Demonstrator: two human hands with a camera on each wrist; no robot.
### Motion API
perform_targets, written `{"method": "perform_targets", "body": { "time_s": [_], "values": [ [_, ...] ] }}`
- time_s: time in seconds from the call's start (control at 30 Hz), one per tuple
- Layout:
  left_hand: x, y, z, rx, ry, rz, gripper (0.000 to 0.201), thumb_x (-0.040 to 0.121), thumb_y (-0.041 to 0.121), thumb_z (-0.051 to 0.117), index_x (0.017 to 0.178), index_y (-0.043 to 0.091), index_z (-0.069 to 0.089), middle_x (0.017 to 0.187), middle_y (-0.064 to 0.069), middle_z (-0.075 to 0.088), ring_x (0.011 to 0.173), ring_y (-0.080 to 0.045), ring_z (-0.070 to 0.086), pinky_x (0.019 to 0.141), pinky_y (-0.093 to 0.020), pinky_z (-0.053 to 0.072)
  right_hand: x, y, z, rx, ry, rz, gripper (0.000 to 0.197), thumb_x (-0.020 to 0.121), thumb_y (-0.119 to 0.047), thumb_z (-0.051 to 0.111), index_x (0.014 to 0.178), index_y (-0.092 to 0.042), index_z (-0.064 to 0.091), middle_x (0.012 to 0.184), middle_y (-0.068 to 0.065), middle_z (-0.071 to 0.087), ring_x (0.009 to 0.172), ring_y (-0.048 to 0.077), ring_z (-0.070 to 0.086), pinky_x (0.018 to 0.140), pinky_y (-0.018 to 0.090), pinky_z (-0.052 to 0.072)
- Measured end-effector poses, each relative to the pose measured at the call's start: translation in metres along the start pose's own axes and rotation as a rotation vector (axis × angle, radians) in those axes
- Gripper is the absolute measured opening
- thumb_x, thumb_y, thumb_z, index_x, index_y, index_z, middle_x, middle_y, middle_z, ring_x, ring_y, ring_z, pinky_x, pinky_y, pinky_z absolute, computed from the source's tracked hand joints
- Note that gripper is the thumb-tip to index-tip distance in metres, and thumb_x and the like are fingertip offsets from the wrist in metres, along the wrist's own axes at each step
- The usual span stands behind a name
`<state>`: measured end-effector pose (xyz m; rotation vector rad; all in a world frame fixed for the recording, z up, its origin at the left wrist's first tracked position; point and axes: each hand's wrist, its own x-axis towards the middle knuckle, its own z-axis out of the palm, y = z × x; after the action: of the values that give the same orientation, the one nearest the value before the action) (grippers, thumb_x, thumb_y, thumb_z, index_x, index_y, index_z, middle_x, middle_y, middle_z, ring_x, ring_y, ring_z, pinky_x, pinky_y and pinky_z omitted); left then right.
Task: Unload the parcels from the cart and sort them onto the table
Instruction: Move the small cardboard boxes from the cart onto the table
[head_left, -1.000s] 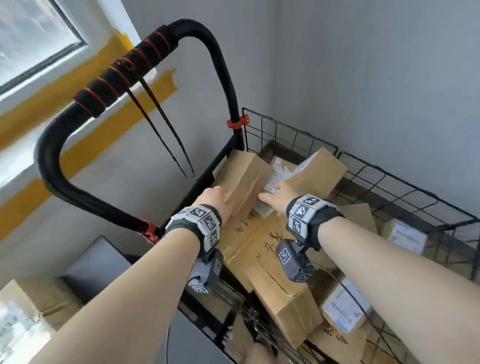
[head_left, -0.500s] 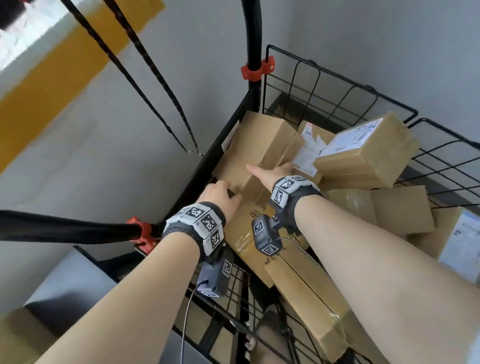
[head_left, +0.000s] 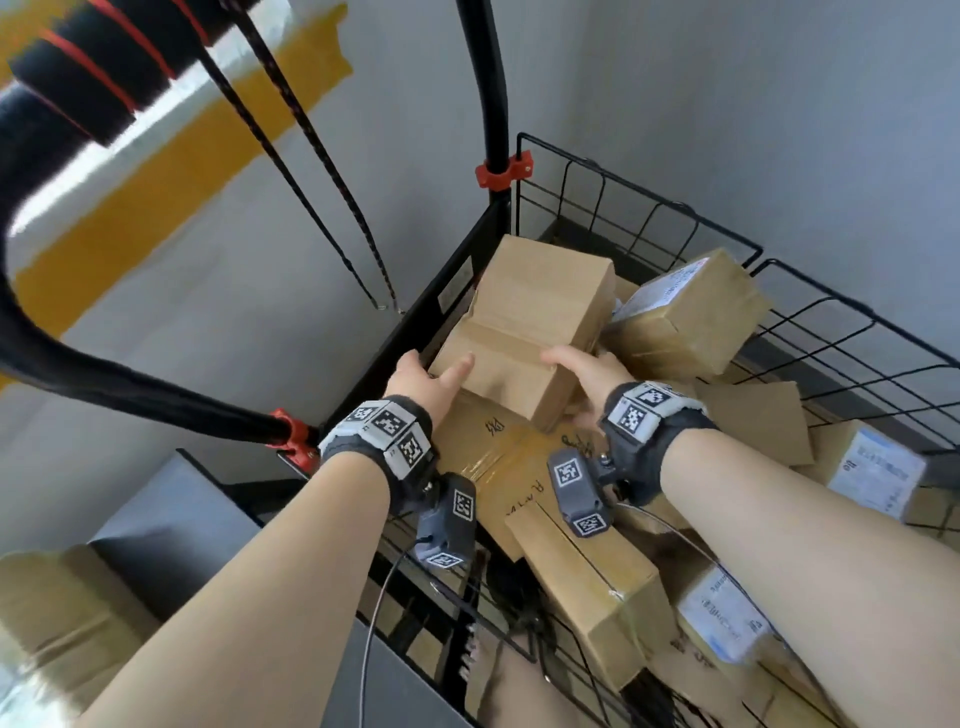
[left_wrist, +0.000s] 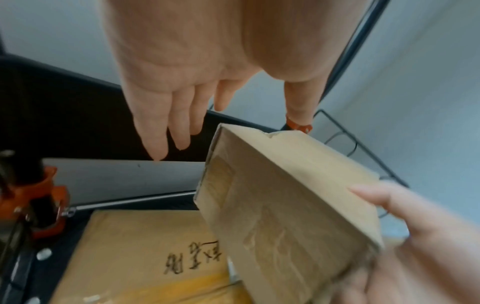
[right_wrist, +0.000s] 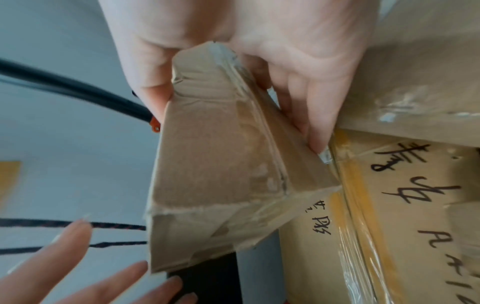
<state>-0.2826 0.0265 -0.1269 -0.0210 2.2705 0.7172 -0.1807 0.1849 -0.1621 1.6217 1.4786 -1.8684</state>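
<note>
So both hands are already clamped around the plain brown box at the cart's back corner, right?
Not quite. Only the right hand grips the plain brown box at the cart's back corner, thumb on one face and fingers on the other. The left wrist view shows the left hand open, fingers straight, clear of the box.

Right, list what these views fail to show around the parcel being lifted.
- Held parcel: far and under sides face away in the head view; no label visible in any view.
- Left hand: contact with that parcel unclear; head view suggests touch, its wrist view shows straight fingers beside it.
- Cart floor: buried under parcels.
- Sorting table: not identifiable.
- Handwriting on the flat box: partly cut off.
</note>
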Motion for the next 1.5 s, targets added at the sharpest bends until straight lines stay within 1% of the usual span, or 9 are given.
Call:
{"method": "perform_targets", "body": {
  "time_s": [0.17, 0.3, 0.4, 0.5, 0.73, 0.87, 1.07, 1.3, 1.5],
  "values": [
    [-0.062, 0.011, 0.0, -0.409, -0.053, -0.155, 0.091, 0.072, 0.07, 0.059, 0.143, 0.019, 0.034, 0.137, -0.004, 0.043, 0.122, -0.029, 0.046, 0.088, -0.048, 0.051, -0.071, -0.004, -0.04, 0.046, -0.187, -0.055, 0.028, 0.077, -0.037, 0.065, 0.092, -0.014, 0.059, 0.091, 0.01, 0.062, 0.086, 0.025, 0.06, 0.081, 0.04, 0.053],
    [-0.125, 0.016, 0.007, -0.628, -0.101, -0.179, 0.052, 0.08, 0.046, 0.068, 0.118, 0.02, 0.044, 0.131, -0.007, 0.046, 0.118, -0.029, 0.048, 0.092, -0.048, 0.048, -0.113, 0.004, -0.071, 0.018, -0.28, -0.163, 0.02, 0.083, -0.031, 0.062, 0.091, -0.013, 0.059, 0.088, 0.01, 0.061, 0.08, 0.023, 0.058, 0.066, 0.032, 0.049],
    [-0.173, 0.014, 0.013, -0.709, -0.082, -0.098, 0.07, 0.069, 0.049, 0.077, 0.123, 0.018, 0.046, 0.132, -0.007, 0.05, 0.116, -0.028, 0.052, 0.093, -0.044, 0.049, -0.143, 0.009, -0.09, -0.046, -0.27, -0.277, 0.017, 0.089, -0.03, 0.058, 0.095, -0.015, 0.06, 0.101, 0.011, 0.062, 0.093, 0.026, 0.059, 0.078, 0.038, 0.053],
    [-0.216, 0.009, 0.02, -0.604, 0.088, 0.047, 0.114, 0.046, 0.06, 0.084, 0.142, 0.028, 0.032, 0.136, -0.002, 0.049, 0.112, -0.024, 0.057, 0.092, -0.048, 0.051, -0.166, 0.02, -0.097, -0.287, -0.182, -0.486, 0.03, 0.088, -0.026, 0.058, 0.107, -0.004, 0.062, 0.112, 0.016, 0.064, 0.105, 0.033, 0.061, 0.092, 0.049, 0.051],
    [-0.313, -0.017, 0.019, -0.124, 0.632, 0.162, 0.111, 0.06, 0.059, 0.076, 0.146, 0.015, 0.022, 0.138, -0.007, 0.036, 0.13, -0.025, 0.038, 0.108, -0.038, 0.037, -0.261, 0.045, -0.074, -0.454, -0.294, -0.684, 0.079, 0.077, -0.056, 0.059, 0.138, -0.009, 0.041, 0.138, 0.007, 0.048, 0.12, 0.027, 0.051, 0.103, 0.039, 0.041],
    [-0.355, -0.033, 0.016, 0.157, 0.757, 0.233, 0.121, 0.062, 0.059, 0.074, 0.15, 0.016, 0.004, 0.143, -0.003, 0.017, 0.137, -0.024, 0.016, 0.115, -0.035, 0.02, -0.305, 0.057, -0.06, -0.203, -0.604, -0.483, 0.061, 0.083, -0.052, 0.061, 0.126, -0.01, 0.05, 0.115, 0.003, 0.058, 0.086, 0.015, 0.056, 0.06, 0.023, 0.045],
    [-0.394, -0.057, 0.019, 0.322, 0.767, 0.372, 0.109, 0.07, 0.046, 0.075, 0.15, 0.021, 0.005, 0.141, 0.001, 0.014, 0.135, -0.022, 0.022, 0.111, -0.031, 0.031, -0.324, 0.071, -0.043, 0.161, -0.723, -0.345, 0.126, 0.021, -0.047, 0.094, 0.133, -0.019, 0.043, 0.122, 0.012, 0.061, 0.105, 0.033, 0.062, 0.078, 0.048, 0.056],
    [-0.421, -0.096, 0.011, 0.35, 0.716, 0.425, 0.084, 0.079, 0.033, 0.067, 0.146, 0.037, 0.017, 0.144, -0.001, 0.023, 0.133, -0.026, 0.025, 0.111, -0.041, 0.031, -0.348, 0.099, -0.007, 0.176, -0.509, -0.434, 0.111, 0.055, -0.048, 0.085, 0.141, -0.024, 0.018, 0.127, 0.01, 0.047, 0.118, 0.033, 0.048, 0.101, 0.059, 0.039],
    [-0.438, -0.132, -0.005, 0.286, 0.604, 0.516, 0.077, 0.086, 0.024, 0.063, 0.15, 0.024, 0.02, 0.149, -0.004, 0.028, 0.137, -0.021, 0.026, 0.112, -0.032, 0.024, -0.366, 0.126, 0.027, 0.051, -0.42, -0.536, 0.122, 0.038, -0.057, 0.08, 0.139, -0.015, 0.026, 0.123, 0.011, 0.053, 0.111, 0.029, 0.053, 0.1, 0.05, 0.044]
  ]
}}
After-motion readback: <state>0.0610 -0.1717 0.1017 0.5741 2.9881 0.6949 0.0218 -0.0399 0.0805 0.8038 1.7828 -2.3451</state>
